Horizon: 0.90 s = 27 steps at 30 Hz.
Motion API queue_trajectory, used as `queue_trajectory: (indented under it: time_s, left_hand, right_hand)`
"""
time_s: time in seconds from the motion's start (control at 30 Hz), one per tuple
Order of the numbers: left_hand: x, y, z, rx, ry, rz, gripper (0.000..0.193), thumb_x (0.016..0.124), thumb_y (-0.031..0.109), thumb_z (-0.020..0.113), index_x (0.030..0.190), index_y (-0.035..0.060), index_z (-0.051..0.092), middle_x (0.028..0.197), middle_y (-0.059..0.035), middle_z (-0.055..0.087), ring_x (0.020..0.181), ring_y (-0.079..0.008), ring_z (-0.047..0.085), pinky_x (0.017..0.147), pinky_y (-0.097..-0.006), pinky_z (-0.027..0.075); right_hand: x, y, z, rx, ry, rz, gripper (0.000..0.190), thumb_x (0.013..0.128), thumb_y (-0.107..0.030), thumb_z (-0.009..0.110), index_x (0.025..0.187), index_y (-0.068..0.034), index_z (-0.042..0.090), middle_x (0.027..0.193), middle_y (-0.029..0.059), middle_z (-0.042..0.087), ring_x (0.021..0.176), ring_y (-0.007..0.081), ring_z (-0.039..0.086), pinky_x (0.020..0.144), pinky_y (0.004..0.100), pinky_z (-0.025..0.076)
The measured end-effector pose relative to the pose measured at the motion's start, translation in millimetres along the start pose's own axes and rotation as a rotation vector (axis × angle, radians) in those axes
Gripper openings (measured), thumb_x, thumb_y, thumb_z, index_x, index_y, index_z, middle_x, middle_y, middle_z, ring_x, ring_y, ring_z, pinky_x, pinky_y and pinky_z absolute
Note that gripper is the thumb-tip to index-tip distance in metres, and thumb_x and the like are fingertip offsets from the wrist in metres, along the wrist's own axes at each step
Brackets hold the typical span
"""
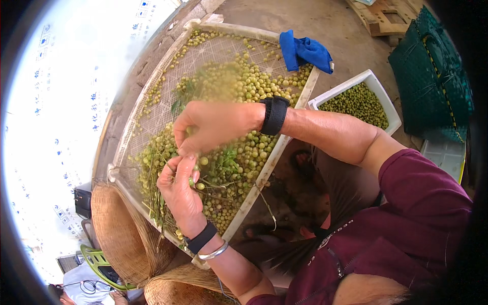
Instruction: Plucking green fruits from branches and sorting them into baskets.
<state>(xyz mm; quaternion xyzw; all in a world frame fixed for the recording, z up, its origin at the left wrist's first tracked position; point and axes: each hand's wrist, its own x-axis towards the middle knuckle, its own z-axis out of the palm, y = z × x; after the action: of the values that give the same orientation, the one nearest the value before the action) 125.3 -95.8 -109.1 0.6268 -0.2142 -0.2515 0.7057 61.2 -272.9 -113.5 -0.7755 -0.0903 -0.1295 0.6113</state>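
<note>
My left hand (183, 183), with a black strap and a metal bangle at its wrist, pinches a sprig with small round green fruits (200, 186). Its thumb meets the fingertips of my right hand (213, 129), which wears a black wrist strap. The right fingers are curled, with a round green fruit (189, 130) showing between them; part of this hand is blurred. Beneath both hands, a large mesh tray with a pale frame (263, 173) holds many yellow-green fruits (263, 84), thin stems (152, 190) and green leaves (227, 162).
A blue cloth (305, 51) hangs over the tray's far right corner. Beside it are a white box (396, 124) of green fruits, a dark green woven bag (431, 84) and a wooden pallet (375, 19). Woven baskets (118, 232), a green chair (91, 263) and a person (82, 284) are at lower left.
</note>
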Motion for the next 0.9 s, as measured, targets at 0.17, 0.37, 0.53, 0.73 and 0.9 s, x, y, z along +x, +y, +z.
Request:
queue_trajectory:
  time_s: [0.17, 0.37, 0.53, 0.73, 0.9]
  left_hand:
    - [0, 4, -6, -0.166, -0.019, 0.024, 0.013, 0.088, 0.009, 0.065, 0.095, -0.0015, 0.064, 0.089, -0.0082, 0.066, 0.063, -0.0087, 0.047, 0.057, -0.0223, 0.037]
    - [12, -2, -11, -0.404, 0.009, 0.001, 0.015, 0.092, 0.015, 0.064, 0.099, 0.0017, 0.063, 0.09, -0.0041, 0.062, 0.064, -0.0077, 0.046, 0.057, -0.0208, 0.037]
    - [8, -2, -1, -0.233, 0.136, 0.076, 0.015, 0.091, 0.016, 0.066, 0.098, 0.0038, 0.064, 0.082, -0.0015, 0.062, 0.07, -0.0065, 0.052, 0.061, -0.0197, 0.041]
    - [6, 0, 1, -0.121, 0.098, 0.064, 0.016, 0.09, 0.014, 0.067, 0.1, 0.0019, 0.065, 0.086, -0.0018, 0.064, 0.071, -0.0064, 0.054, 0.061, -0.0201, 0.041]
    - [2, 4, 0, 0.225, 0.093, 0.241, 0.019, 0.09, 0.013, 0.067, 0.102, -0.0017, 0.065, 0.085, -0.0018, 0.063, 0.072, -0.0065, 0.053, 0.06, -0.0204, 0.041]
  right_hand:
    - [-1, -8, -1, 0.482, -0.031, 0.188, 0.02, 0.09, -0.026, 0.063, 0.09, -0.006, 0.065, 0.065, -0.003, 0.058, 0.051, 0.0032, 0.046, 0.044, 0.0199, 0.034]
    - [-2, -12, 5, 0.656, 0.053, 0.28, 0.022, 0.09, -0.03, 0.064, 0.092, -0.007, 0.064, 0.069, -0.0035, 0.058, 0.05, 0.002, 0.042, 0.041, 0.0192, 0.028]
    - [-2, -10, 23, 0.579, 0.076, 0.294, 0.025, 0.087, -0.027, 0.069, 0.094, -0.004, 0.062, 0.074, -0.0008, 0.061, 0.052, 0.0022, 0.042, 0.043, 0.0182, 0.027]
    - [0, 2, 21, 0.665, 0.118, 0.239, 0.023, 0.088, -0.025, 0.068, 0.092, -0.004, 0.06, 0.068, -0.0031, 0.055, 0.051, 0.0025, 0.04, 0.043, 0.0195, 0.027]
    - [0, 1, 21, 0.608, 0.086, 0.258, 0.02, 0.089, -0.024, 0.066, 0.091, -0.005, 0.059, 0.062, -0.0049, 0.05, 0.05, 0.0032, 0.04, 0.043, 0.0204, 0.026]
